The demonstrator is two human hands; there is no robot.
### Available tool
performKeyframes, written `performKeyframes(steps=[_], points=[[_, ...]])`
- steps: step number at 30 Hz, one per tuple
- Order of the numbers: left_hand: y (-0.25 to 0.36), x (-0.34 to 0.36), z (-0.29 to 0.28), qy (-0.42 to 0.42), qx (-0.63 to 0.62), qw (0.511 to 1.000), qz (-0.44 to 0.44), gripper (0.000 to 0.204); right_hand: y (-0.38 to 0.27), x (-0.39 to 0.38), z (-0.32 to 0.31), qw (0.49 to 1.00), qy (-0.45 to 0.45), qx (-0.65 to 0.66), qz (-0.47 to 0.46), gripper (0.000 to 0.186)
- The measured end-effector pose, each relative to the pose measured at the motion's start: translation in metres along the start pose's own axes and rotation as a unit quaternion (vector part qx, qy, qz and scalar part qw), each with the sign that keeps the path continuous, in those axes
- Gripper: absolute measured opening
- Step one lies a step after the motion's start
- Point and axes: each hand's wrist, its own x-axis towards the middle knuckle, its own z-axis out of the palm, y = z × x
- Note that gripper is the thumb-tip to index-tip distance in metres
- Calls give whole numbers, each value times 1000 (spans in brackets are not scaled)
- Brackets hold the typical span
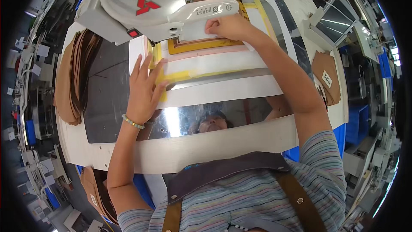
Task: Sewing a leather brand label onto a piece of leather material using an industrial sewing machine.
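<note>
My left hand (146, 87) lies with fingers spread on the left edge of a white template sheet (223, 62) edged with yellow tape (178, 76). A beaded bracelet circles that wrist. Under the head of a large white industrial sewing machine (128, 4) sits a yellow-rimmed frame (193, 48), partly hidden. My right hand (231, 28) is curled, its fingertips drawn together beside the machine's lower arm and above the frame. Whatever those fingers hold, if anything, is too small or hidden to make out.
A shiny metal plate (184, 122) borders the table's front edge. Brown leather-like pieces (71, 81) are stacked at the left, and more brown pieces (327, 75) lie at the right below a tilted control screen (334, 19). A blue bin (357, 124) stands off the right side.
</note>
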Motion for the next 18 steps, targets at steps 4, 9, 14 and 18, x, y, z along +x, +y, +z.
performKeyframes(steps=[4, 9, 14, 18], points=[[10, 34, 17, -29, 63, 997, 31, 63, -14, 6, 9, 999, -5, 44, -22, 14], [10, 47, 28, -4, 90, 995, 48, 72, -23, 7, 22, 999, 3, 46, -25, 14], [10, 51, 29, -30, 98, 994, 38, 69, -13, 6, 9, 997, 7, 64, -42, 17], [10, 52, 31, -5, 101, 994, 39, 67, 7, 2, -21, 978, 102, 142, -112, 20]])
